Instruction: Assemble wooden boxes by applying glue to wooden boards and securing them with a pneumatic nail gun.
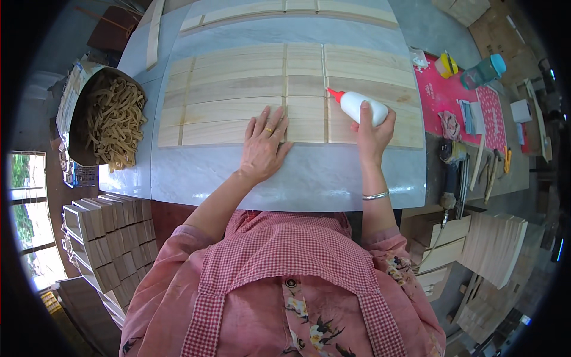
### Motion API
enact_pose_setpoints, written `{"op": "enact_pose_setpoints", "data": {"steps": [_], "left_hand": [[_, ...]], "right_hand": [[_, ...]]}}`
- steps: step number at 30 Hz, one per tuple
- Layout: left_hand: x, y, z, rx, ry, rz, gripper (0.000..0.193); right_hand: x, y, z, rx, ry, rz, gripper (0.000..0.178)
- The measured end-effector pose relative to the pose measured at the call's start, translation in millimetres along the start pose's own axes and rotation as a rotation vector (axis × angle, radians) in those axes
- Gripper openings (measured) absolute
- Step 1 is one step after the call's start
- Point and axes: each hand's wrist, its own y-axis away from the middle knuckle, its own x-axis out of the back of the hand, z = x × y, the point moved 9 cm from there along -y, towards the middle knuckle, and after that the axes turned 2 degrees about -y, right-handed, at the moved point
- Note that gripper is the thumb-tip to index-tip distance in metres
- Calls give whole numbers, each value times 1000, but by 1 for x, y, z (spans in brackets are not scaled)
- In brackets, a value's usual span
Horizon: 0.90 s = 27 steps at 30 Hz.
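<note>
Several pale wooden boards (232, 109) lie side by side on the marbled table, with grooves running across them from far to near. My right hand (375, 128) is closed around a white glue bottle (360, 107) with a red nozzle. The bottle is tilted, its tip pointing left at the rightmost groove (326, 113); whether the tip touches the wood I cannot tell. A white line of glue shows in the far part of that groove. My left hand (264, 143) lies flat on the near boards, fingers spread, beside the middle groove.
More grooved boards (285, 11) lie at the table's far side. On the left stands a container of tan rubber bands (116, 119), above stacked wooden boxes (110, 238). At right, a pink mat (437, 101) carries a yellow cup and a teal bottle (483, 72), near a power tool (450, 172).
</note>
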Motion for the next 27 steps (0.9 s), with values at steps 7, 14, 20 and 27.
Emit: {"op": "enact_pose_setpoints", "data": {"steps": [7, 14, 20, 27], "left_hand": [[-4, 4, -3, 4, -19, -8, 59], [-4, 2, -3, -10, -52, -2, 58], [-3, 2, -6, -3, -54, 5, 59], [2, 2, -4, 11, 25, -48, 61]], "right_hand": [[23, 52, -2, 60, 42, 35, 46], [51, 89, -8, 246, 198, -10, 45], [58, 93, -9, 207, 240, -120, 47], [27, 74, -30, 155, -171, -222, 48]]}}
